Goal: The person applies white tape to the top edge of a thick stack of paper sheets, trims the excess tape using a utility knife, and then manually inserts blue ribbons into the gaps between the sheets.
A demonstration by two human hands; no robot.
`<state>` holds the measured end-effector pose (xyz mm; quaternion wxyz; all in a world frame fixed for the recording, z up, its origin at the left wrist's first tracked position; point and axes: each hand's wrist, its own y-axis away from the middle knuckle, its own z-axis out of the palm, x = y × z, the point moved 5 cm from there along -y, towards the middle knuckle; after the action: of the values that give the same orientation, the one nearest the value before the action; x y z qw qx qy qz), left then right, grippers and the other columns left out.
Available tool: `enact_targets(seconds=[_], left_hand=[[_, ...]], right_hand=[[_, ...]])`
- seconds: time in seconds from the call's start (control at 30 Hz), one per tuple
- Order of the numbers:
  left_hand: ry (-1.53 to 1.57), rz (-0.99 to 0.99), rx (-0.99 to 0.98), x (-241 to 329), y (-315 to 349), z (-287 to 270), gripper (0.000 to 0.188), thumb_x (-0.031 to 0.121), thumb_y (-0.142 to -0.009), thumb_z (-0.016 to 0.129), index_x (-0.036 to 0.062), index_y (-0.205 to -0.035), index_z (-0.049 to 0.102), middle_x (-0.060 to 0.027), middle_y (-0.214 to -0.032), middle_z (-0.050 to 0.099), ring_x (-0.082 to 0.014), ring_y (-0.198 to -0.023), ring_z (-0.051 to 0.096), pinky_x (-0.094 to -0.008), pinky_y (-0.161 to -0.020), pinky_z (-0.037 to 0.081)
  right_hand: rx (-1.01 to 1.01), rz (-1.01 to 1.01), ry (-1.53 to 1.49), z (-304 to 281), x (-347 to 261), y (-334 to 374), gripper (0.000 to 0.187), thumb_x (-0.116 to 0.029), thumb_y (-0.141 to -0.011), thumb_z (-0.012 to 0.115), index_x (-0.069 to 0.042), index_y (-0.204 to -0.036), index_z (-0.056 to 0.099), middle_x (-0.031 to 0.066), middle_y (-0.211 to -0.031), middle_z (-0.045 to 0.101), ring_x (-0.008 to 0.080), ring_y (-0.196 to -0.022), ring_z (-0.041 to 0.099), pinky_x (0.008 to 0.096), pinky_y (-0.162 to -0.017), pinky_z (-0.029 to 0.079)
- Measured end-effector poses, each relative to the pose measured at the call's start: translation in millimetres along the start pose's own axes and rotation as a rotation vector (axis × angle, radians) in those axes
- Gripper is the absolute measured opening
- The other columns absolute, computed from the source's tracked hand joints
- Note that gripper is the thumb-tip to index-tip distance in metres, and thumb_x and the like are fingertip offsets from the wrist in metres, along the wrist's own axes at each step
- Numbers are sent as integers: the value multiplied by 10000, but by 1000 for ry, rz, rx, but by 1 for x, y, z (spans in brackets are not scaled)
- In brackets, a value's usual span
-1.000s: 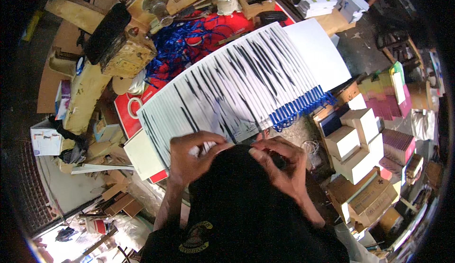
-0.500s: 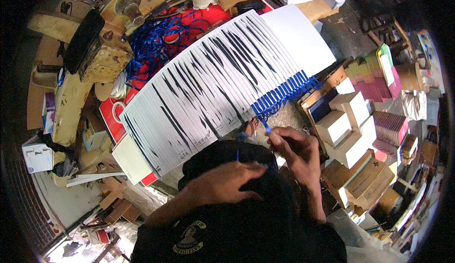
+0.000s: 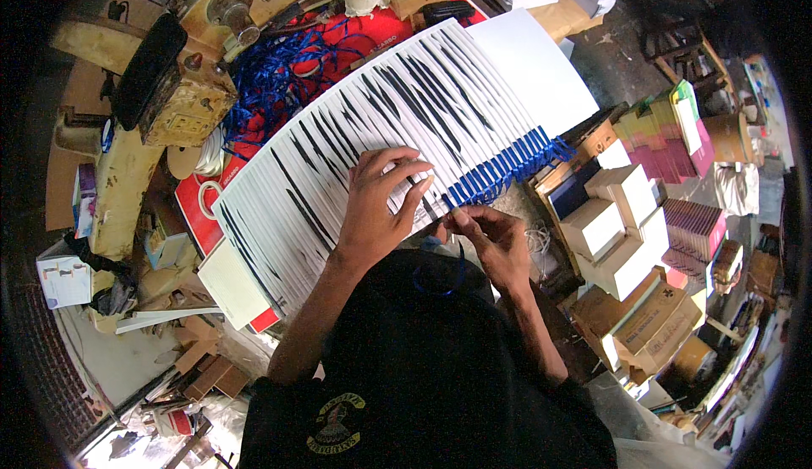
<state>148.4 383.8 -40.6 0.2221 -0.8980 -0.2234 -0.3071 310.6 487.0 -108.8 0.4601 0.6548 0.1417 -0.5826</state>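
Observation:
A long row of white-paged book blocks (image 3: 296,194) with dark streaks across their edges lies in front of me. Short blue ribbons (image 3: 501,164) hang in a line from the near edge of its right part. Over the middle of the row is my left hand (image 3: 376,207), its thumb and fingers apart and the fingertips at the pages beside the last ribbon. My right hand (image 3: 497,245) pinches a blue ribbon against the row's near edge, where the ribbons end. Part of that ribbon trails below, over my dark shirt. The exact tip contact is partly hidden.
Behind the row, a tangle of blue ribbon (image 3: 279,67) lies on a red sheet (image 3: 359,39). A worn yellowish machine (image 3: 190,101) stands left. To the right are white boxes (image 3: 592,225), a cardboard carton (image 3: 655,329) and stacked booklets (image 3: 695,230). A white sheet (image 3: 541,67) extends beyond the row.
My left hand has moved up from in front of my body onto the row. The right hand has shifted left and slightly up, bringing a ribbon to the row's edge.

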Motion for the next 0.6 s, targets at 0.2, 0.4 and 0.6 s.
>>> enact_targets(seconds=[0.2,0.4,0.6], left_hand=[[-2,-15,27,0,0,3,197,125,-873,718,91,-1067,719,-80,-1163,641,-274,-1128,564,-407,-1005,422],[-20,-32,55,2,2,7,363,216,-767,831,88,-1069,676,-84,-1162,618,-293,-1146,549,-433,-1002,407],[-83,-41,30,4,2,12,488,295,-737,866,113,-1113,615,-63,-1161,547,-291,-1150,502,-469,-1004,376]], right_hand=[[17,4,-25,0,-2,-1,261,-228,-955,721,30,-989,743,78,-911,744,130,-849,665,276,-815,512],[26,19,-15,1,-5,0,250,-206,-957,713,39,-995,743,85,-903,750,132,-853,675,276,-819,515],[73,-28,-35,4,-3,1,207,-155,-944,717,43,-994,750,96,-901,755,131,-826,678,268,-792,520]])
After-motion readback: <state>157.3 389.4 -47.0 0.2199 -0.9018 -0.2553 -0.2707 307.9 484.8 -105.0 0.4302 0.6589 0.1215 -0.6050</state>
